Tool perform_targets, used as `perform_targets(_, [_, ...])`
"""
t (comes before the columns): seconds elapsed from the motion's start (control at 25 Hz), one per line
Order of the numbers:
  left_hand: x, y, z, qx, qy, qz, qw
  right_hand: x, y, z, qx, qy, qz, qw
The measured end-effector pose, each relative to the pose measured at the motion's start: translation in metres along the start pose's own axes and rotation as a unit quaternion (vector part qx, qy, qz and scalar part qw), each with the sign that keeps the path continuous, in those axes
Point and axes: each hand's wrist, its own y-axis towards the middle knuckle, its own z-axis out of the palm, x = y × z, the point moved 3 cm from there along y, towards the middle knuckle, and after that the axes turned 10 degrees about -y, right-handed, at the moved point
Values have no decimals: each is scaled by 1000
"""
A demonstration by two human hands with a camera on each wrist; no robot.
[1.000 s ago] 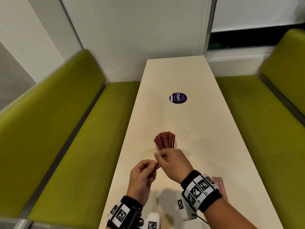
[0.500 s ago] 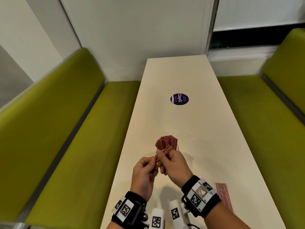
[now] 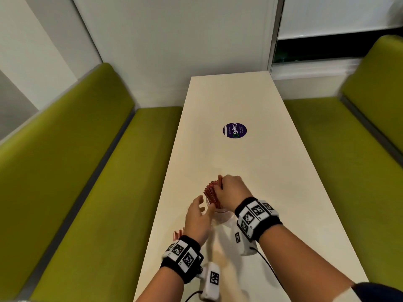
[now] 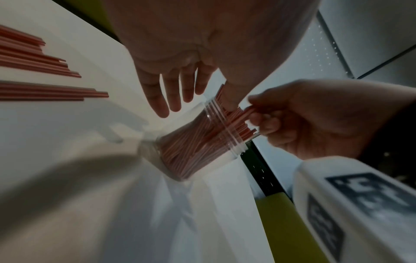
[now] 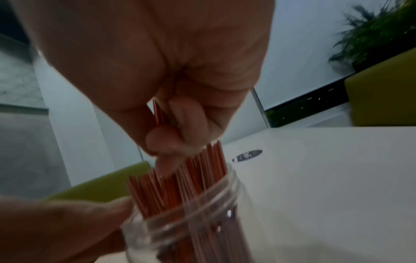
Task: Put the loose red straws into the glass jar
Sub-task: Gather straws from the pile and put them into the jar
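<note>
- Right hand (image 3: 231, 190) above glass jar (image 4: 198, 142), fingers curled, pinching a few red straws (image 5: 158, 113) over the jar's mouth.
- Left hand (image 3: 197, 219) just beside the jar, fingers straight and slightly spread, thumb touching the jar's wall, gripping nothing.
- Jar upright on the white bench (image 3: 272, 192), packed with red straws standing on end.
- More loose straws (image 4: 40, 71) flat on the bench, near its left edge.

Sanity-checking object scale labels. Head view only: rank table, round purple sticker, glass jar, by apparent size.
1. table, by far largest.
2. round purple sticker and glass jar: not ranked; the jar is mostly hidden behind the right hand and left hand.
</note>
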Motion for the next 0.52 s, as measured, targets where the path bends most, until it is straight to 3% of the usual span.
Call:
perform_targets(0.08, [2,4,4,5,25,17,1000,4,2,18,66,-32,-7,997])
perform_targets(0.16, [5,6,6,16,36,18,999,1,3,24,74,-21,-2,997])
perform_targets(0.32, [18,12,6,20,53,49,997,-15,1,22,34,16,17,999])
perform_targets(0.52, [-10,1,7,43,108,116,986,-42,-13,23,-66,131,24,989])
